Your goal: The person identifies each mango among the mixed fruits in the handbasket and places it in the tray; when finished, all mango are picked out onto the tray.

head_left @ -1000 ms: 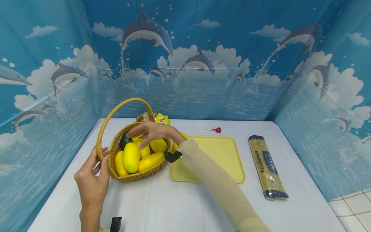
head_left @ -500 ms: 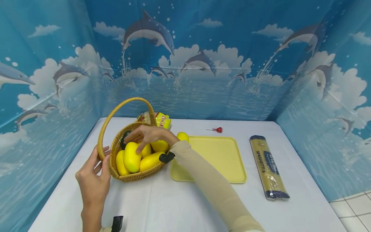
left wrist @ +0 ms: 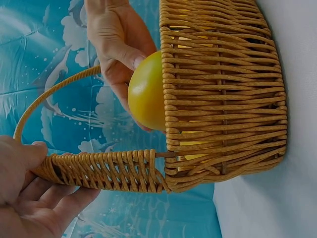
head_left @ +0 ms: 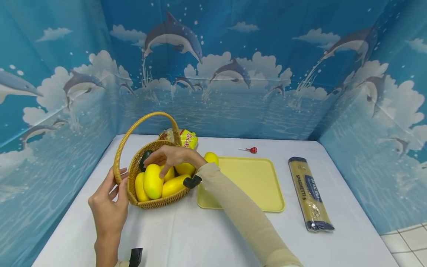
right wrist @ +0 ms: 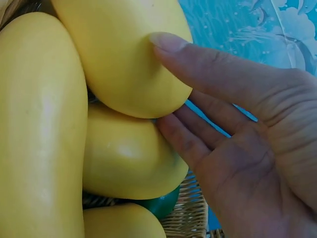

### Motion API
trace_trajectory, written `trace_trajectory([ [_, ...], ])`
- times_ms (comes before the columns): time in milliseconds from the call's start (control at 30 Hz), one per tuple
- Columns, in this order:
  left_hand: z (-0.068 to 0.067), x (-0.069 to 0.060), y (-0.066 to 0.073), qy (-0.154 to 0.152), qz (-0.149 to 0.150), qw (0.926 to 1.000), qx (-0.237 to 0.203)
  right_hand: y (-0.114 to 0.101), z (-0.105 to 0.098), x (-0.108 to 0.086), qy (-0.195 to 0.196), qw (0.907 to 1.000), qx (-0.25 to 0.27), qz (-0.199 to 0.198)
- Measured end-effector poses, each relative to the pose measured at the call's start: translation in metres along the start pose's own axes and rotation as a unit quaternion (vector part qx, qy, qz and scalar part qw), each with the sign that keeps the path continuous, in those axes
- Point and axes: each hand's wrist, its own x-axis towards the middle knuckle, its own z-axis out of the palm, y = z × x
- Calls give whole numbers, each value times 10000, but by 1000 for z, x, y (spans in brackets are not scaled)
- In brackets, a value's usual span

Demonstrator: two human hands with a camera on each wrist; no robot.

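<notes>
My left hand [head_left: 110,209] grips the near left side of the arched handle [head_left: 146,118] of a wicker basket [head_left: 160,203]. Several yellow mangoes and a dark green fruit [head_left: 143,160], perhaps an avocado, fill the basket. Reaching in from the right, my right hand [head_left: 173,155] holds the uppermost mango [head_left: 153,181]. In the right wrist view its thumb [right wrist: 173,49] presses one side of that mango, with the fingers at the far side, partly hidden. The left wrist view shows the mango [left wrist: 146,94] rising above the basket's rim.
Right of the basket lies a yellow tray [head_left: 250,185], with another yellow fruit [head_left: 211,158] by its back left corner. Farther right is a spaghetti packet [head_left: 310,194]. A red lollipop [head_left: 252,150] lies behind the tray, and a yellow snack bag [head_left: 188,139] behind the basket.
My right hand has come down and left from above the fruit onto the uppermost mango. The left hand keeps its hold on the basket handle.
</notes>
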Motion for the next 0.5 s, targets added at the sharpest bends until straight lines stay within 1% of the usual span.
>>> trace_trajectory([
  [167, -1, 0, 0, -3, 6, 10000, 6, -2, -1, -2, 115, 9998, -128, 31],
  [333, -1, 1, -1, -34, 34, 10000, -10, -5, -3, -6, 265, 9993, -216, 155],
  [500, -1, 1, -1, -35, 32, 10000, -17, -5, -4, -7, 301, 9989, -307, 197],
])
